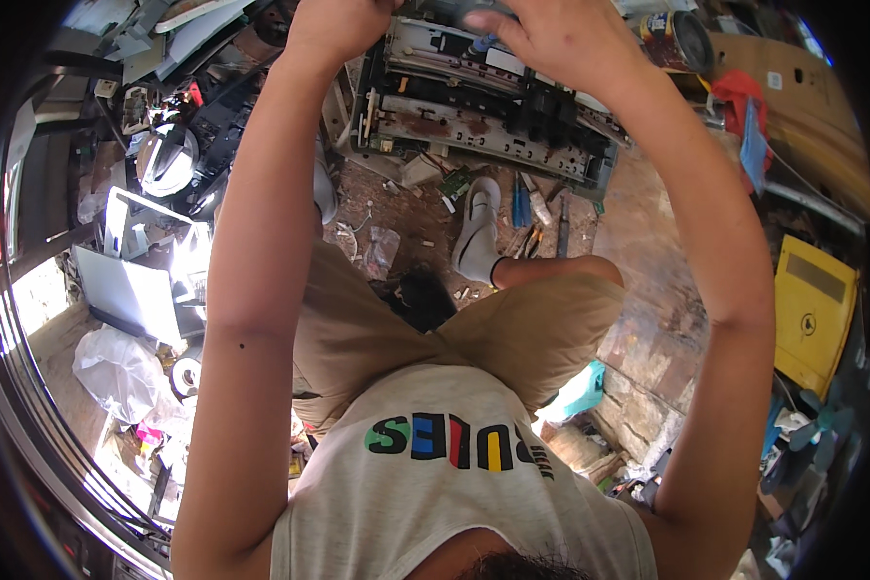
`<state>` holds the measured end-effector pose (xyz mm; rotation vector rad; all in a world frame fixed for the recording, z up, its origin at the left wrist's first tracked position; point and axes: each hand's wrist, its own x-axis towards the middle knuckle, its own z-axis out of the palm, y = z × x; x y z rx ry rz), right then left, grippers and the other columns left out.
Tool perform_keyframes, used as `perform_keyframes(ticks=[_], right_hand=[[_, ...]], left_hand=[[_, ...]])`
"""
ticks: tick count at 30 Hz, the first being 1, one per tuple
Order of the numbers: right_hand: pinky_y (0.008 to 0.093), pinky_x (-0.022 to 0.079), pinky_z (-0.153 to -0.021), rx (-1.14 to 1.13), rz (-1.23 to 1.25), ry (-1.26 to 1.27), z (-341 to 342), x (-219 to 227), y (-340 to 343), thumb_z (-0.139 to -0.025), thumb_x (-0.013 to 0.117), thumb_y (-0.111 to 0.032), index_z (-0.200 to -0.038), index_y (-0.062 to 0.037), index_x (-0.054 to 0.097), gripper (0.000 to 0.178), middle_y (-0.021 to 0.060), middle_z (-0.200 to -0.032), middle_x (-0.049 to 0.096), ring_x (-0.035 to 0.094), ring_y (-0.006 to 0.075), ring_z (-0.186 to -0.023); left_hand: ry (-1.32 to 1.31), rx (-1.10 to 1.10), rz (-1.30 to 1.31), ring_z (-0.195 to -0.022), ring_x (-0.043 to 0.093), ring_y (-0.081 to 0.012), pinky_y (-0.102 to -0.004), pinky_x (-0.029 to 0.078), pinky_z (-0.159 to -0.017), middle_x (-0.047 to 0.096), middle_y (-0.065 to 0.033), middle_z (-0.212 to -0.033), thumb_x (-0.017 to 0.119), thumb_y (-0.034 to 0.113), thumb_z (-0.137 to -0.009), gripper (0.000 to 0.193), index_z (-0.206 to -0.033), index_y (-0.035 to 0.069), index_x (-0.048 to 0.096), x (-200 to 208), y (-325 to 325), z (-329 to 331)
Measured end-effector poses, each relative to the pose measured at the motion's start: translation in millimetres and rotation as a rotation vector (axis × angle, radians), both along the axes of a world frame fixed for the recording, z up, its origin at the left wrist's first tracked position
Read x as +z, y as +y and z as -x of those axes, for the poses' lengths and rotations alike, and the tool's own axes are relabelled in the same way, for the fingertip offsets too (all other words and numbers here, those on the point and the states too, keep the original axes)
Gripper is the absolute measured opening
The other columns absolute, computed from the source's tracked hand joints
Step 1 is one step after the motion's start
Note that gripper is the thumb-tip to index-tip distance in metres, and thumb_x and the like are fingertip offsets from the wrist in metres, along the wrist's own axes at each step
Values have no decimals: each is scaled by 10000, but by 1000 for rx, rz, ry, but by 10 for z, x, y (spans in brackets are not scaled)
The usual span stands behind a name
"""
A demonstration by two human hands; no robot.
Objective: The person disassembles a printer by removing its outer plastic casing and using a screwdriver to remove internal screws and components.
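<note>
At the top edge, my two hands reach to an opened machine frame (474, 126), which looks like the inside of a printer, with metal bars, black rollers and rust stains. My left hand (343, 27) is at its far left corner; the picture's edge cuts off most of the fingers, so its grip is hidden. My right hand (565, 39) is above the far middle of the frame, thumb stretched out sideways and the other fingers out of sight. Under that thumb a small blue part (483, 43) shows, its kind unclear. Nothing visible lies in the right hand.
Blue-handled pliers (521, 201), pliers with orange handles (529, 242) and a screwdriver-like tool (563, 227) lie beside my shoe (478, 227). A green circuit board (456, 182) is near the frame. Scrap parts crowd the left; a yellow panel (815, 314) and a tin can (677, 42) are at right.
</note>
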<state>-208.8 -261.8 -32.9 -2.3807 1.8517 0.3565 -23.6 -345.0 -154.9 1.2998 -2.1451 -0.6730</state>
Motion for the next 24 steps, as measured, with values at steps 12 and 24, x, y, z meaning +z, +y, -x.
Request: perform_keyframes(ticks=[12,24], right_hand=[[471,534,-830,256,199,-295,261,-139,76,-847,683,-178,-1227,-79,601,400,205,-984,652,648,403,-931],[482,547,-794,269,269,-252,174,-101,90,-854,684,-241,-1202,-76,606,393,204,-927,686,672,410,-886]], left_hand=[[0,-56,12,-930,686,-396,-472,545,-849,713,-219,-957,682,228,-855,298,-1109,75,717,-7,99,-89],[-9,-100,45,-931,684,-390,-466,547,-837,708,-217,-964,686,221,-848,286,-1064,35,708,-84,67,-77]])
